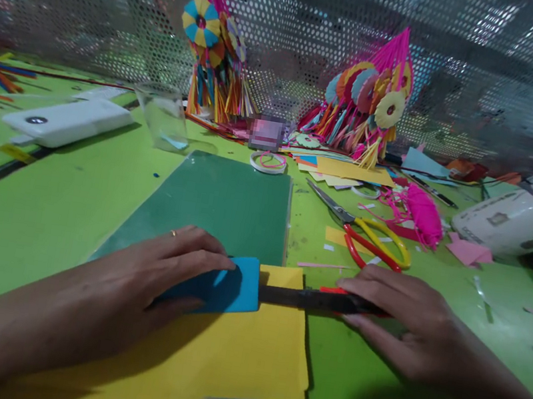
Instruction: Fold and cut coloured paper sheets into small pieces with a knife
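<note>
My left hand (pixel 178 273), with a ring on one finger, presses a flat blue rectangular piece (pixel 245 284), paper or card by its look, between thumb and fingers. From its right edge runs the narrow dark blade of a knife (pixel 306 298) with some red near the handle. Fingers and thumb of my right hand (pixel 399 318) close round the handle end. Whether the blade tip lies inside or under the blue piece is hidden. Beneath both are yellow paper sheets (pixel 241 357), partly over a dark green mat (pixel 225 203).
Red-and-yellow-handled scissors (pixel 358 224) lie behind my right hand. Farther right are pink yarn (pixel 423 214) and a white bottle (pixel 517 215). A clear plastic cup (pixel 160 119) and white power bank (pixel 69 121) sit left. Tasselled paper ornaments (pixel 389 108) hang along the perforated metal screen (pixel 292 35).
</note>
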